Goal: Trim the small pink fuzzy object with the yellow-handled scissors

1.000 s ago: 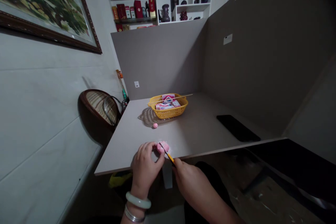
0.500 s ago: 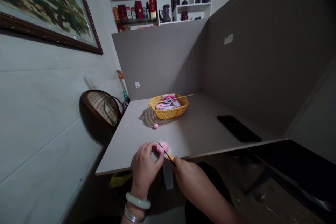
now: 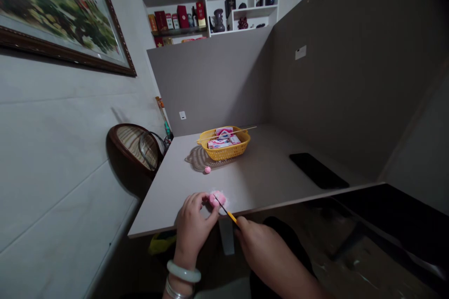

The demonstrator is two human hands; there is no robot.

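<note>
At the table's near edge my left hand [image 3: 194, 224] is closed on a small pink fluffy ball [image 3: 216, 198], pinched between thumb and fingers. My right hand [image 3: 257, 245] grips a thin tool with a yellow handle and dark tip [image 3: 224, 210]. Its tip touches the pink ball. A second, smaller pink ball [image 3: 207, 169] lies farther back on the grey table [image 3: 266, 173], near a yellow basket [image 3: 224, 150].
The yellow basket holds pink-and-white packets and has a thin stick [image 3: 233, 131] across its rim. A black phone [image 3: 317, 170] lies at the right. Grey partition walls close the back and right. A round wooden chair back [image 3: 131, 149] stands to the left.
Both hands have stayed at the pink ball. My right hand has drawn back slightly toward me, and the view has shifted a little.
</note>
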